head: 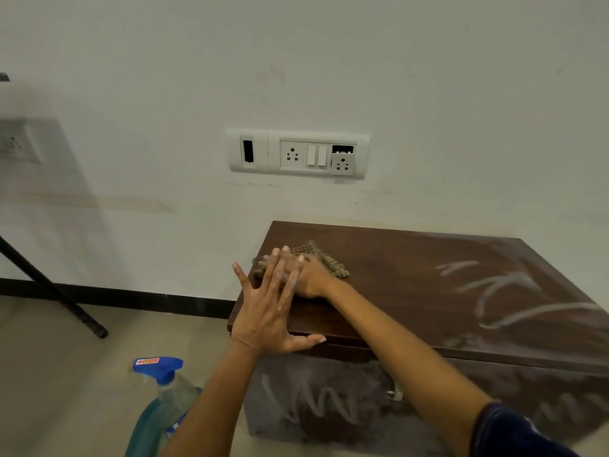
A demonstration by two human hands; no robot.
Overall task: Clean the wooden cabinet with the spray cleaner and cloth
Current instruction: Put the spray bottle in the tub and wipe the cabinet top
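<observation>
A dark wooden cabinet [412, 291] stands against the wall, its top and front streaked with white dust marks. My right hand [309, 278] lies on a checked cloth [324, 257] at the top's far left corner, pressing it down. My left hand [267, 308] hovers over the cabinet's left edge with fingers spread and straight, partly covering the right hand; it holds nothing. A spray cleaner bottle [164, 404] with a blue trigger head and blue-green liquid stands on the floor left of the cabinet, below my left forearm.
A white switch and socket panel [296, 155] sits on the wall above the cabinet. A black slanted leg [56, 291] reaches the floor at the left. A metal handle [395, 392] shows on the cabinet front. Beige floor lies left of the cabinet.
</observation>
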